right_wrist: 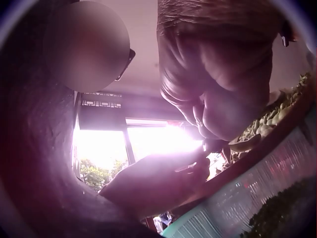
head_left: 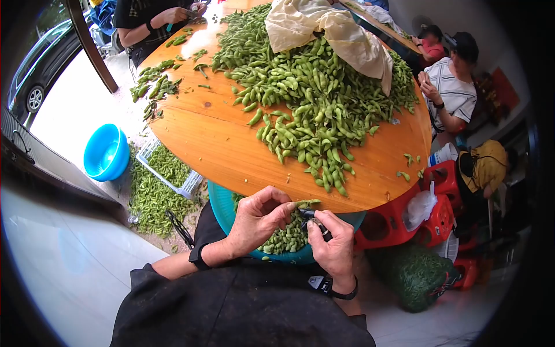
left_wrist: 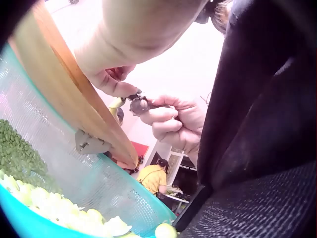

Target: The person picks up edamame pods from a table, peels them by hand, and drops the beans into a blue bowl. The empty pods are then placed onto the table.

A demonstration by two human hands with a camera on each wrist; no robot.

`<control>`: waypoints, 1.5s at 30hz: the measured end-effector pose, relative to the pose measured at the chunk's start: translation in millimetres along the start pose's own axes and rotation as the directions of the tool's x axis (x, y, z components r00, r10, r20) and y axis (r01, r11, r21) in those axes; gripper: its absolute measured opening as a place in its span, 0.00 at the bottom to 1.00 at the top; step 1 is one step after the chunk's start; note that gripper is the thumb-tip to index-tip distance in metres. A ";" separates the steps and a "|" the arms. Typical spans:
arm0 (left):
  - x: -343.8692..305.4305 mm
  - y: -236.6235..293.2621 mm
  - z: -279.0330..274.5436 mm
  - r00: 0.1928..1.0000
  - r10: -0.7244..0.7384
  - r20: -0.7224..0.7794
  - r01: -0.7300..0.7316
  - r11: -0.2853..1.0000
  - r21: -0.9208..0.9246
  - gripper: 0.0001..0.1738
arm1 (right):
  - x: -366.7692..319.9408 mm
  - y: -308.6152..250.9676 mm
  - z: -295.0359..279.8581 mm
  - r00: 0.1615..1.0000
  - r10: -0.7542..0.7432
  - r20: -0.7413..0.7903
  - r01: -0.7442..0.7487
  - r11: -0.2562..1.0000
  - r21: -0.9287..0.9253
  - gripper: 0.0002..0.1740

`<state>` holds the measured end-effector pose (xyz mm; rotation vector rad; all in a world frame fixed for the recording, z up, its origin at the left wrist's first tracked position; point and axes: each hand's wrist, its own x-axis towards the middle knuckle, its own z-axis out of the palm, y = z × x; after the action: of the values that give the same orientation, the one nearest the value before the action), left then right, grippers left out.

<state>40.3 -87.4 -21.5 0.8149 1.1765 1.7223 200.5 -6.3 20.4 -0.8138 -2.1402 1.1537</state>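
Observation:
In the head view the left hand (head_left: 259, 222) pinches a green pod (head_left: 307, 203) between thumb and fingers at the table's near edge. Close beside it, the right hand (head_left: 333, 243) grips a small black tool (head_left: 321, 228), its tip near the pod. Beneath both hands a teal basket (head_left: 221, 206) holds shelled beans (head_left: 285, 239). The left wrist view shows the left hand (left_wrist: 133, 39) and right hand (left_wrist: 178, 121) nearly meeting, dark pieces on the fingertips. In the right wrist view a pod (right_wrist: 245, 144) projects by the right hand (right_wrist: 223, 84).
A large pod heap (head_left: 324, 98) and a cream cloth (head_left: 329, 34) lie on the orange table (head_left: 202, 133). To the left are a blue basin (head_left: 107, 152), a white crate (head_left: 188, 186) and floor pods (head_left: 153, 202). Red stools (head_left: 378, 225), a green net bag (head_left: 413, 277) and people stand right.

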 end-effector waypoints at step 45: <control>-1.0 4.4 -7.3 0.950 -0.141 0.278 0.110 0.986 0.125 0.21 | -2.9 3.1 -8.6 0.909 0.296 0.293 -0.406 0.787 0.465 0.10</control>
<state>33.0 -91.7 -19.8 0.9960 1.1040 1.3922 209.3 -2.6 21.1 -0.8870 -1.7143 1.9823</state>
